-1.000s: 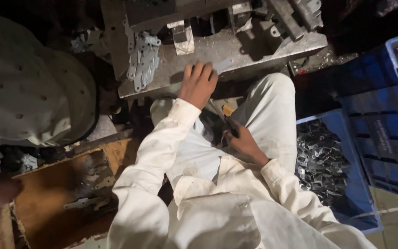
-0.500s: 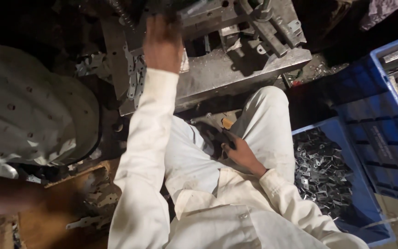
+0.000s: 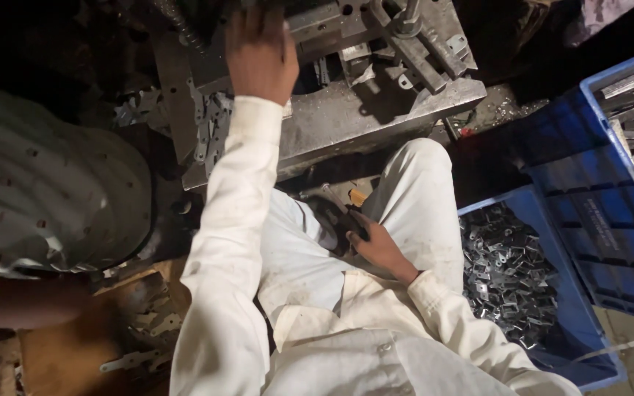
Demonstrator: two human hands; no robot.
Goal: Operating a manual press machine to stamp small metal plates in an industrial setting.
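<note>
My left hand [image 3: 262,51] reaches forward onto the dark upper part of a grey steel press tool [image 3: 376,110]. Its fingertips go into shadow, so whether it holds anything is hidden. My right hand [image 3: 379,246] sits low between my white-trousered knees, closed around a dark metal lever [image 3: 332,199] that slants up to the left. A heap of small flat stamped pieces [image 3: 210,125] lies on the tool's base plate just left of my left forearm.
A blue crate [image 3: 552,220] at my right holds several small shiny stamped parts. A second blue crate [image 3: 625,183] behind it carries metal strips. Another person in a pale dotted shirt [image 3: 45,191] crouches at left, above a wooden tray [image 3: 60,359] of flat metal pieces.
My left hand went from the front edge of the base plate up and forward onto the tool's upper part. My right hand stayed on the lever.
</note>
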